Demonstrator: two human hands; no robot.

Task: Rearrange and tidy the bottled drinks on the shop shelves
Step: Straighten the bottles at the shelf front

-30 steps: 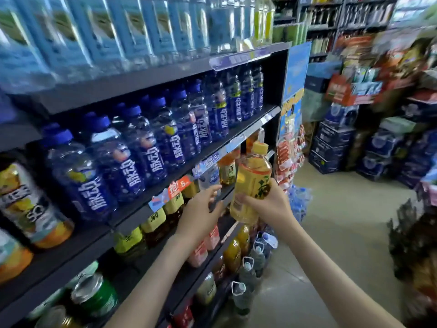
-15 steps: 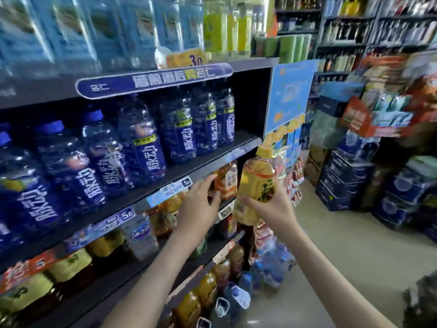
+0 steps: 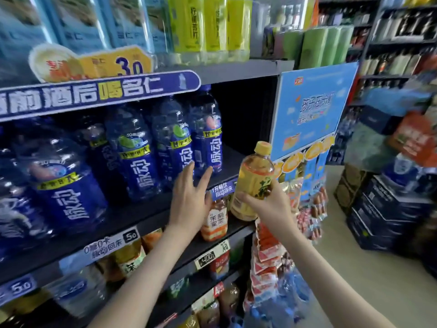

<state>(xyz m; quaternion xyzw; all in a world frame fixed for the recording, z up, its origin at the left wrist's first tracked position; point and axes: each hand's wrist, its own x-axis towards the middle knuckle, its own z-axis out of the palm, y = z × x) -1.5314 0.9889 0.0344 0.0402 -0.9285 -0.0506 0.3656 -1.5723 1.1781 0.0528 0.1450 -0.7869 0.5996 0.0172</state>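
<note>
Blue bottles (image 3: 132, 162): a row stands upright on the middle shelf (image 3: 132, 216), from the far left to mid-scene, dark blue labels facing out.
Banner (image 3: 99, 93): a blue strip with white lettering runs along the edge of the shelf above them.
Yellow-green bottles (image 3: 208, 27): on the top shelf, above the right end of the blue row.
Left hand (image 3: 189, 200): fingers straight and spread, holding nothing; the fingertips (image 3: 191, 165) reach the foot of the rightmost blue bottles, contact unclear.
Orange-labelled bottle (image 3: 215, 221): upright on the lower shelf, just right of the left wrist.
Price tag (image 3: 222, 189): blue, on the middle shelf's front edge between the two hands.
Tea bottle (image 3: 254, 176): amber drink, yellow cap, held tilted slightly in the air just off the right end of the shelves.
Right hand (image 3: 267, 204): fingers and thumb wrap the tea bottle's lower body.
Poster (image 3: 312, 105): light blue, on the shelf's end panel, behind the tea bottle.
Snack packets (image 3: 267, 252): hang below the poster.
Dark cartons (image 3: 383, 209): stacked on the floor, far right.
</note>
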